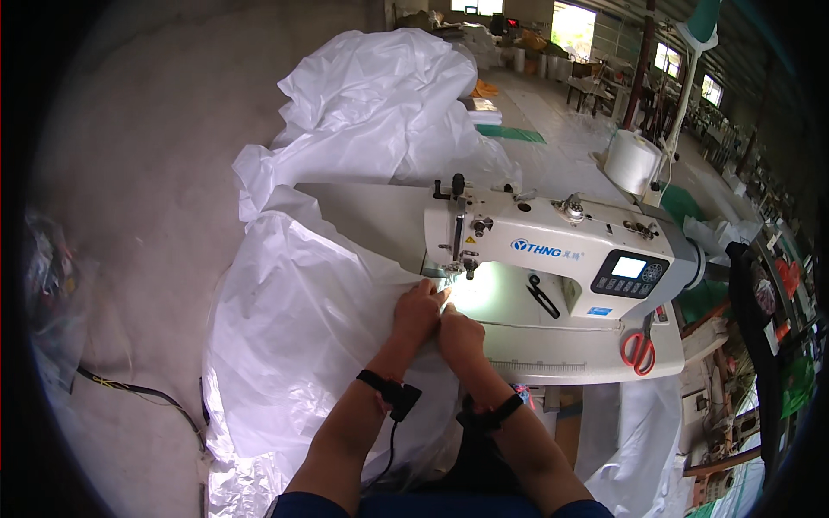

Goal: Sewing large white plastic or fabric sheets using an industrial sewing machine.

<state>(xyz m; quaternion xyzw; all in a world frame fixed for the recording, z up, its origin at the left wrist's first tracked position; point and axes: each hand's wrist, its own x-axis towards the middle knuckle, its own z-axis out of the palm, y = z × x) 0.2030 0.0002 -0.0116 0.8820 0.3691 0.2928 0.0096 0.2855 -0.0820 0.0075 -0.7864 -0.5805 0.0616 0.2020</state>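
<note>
Both hands sit close together at the front of the sewing machine [553, 250], the left hand [417, 308] and the right hand [460, 335] pressing a fold of white woven plastic sheet [302, 319] just at 7 o'clock of the lit needle area [466, 274]. Each grip looks pressed together, pinching the sheet's edge, though the fingertips are partly lost in the glare of the machine lamp. To do this well, I judge the edge should stay flat and aligned with the needle, fingers clear of it, while the heavy bulk hanging at 9 o'clock is kept from dragging the seam sideways. The pale surface [561, 358] carries the machine, with red-handled scissors [639, 350] at 3 o'clock of the hands. More sheet piles up at 12 o'clock on the concrete floor [147, 173], a white thread cone [632, 160] stands at 1 o'clock, and a long workshop with bright windows [572, 26] stretches beyond.
</note>
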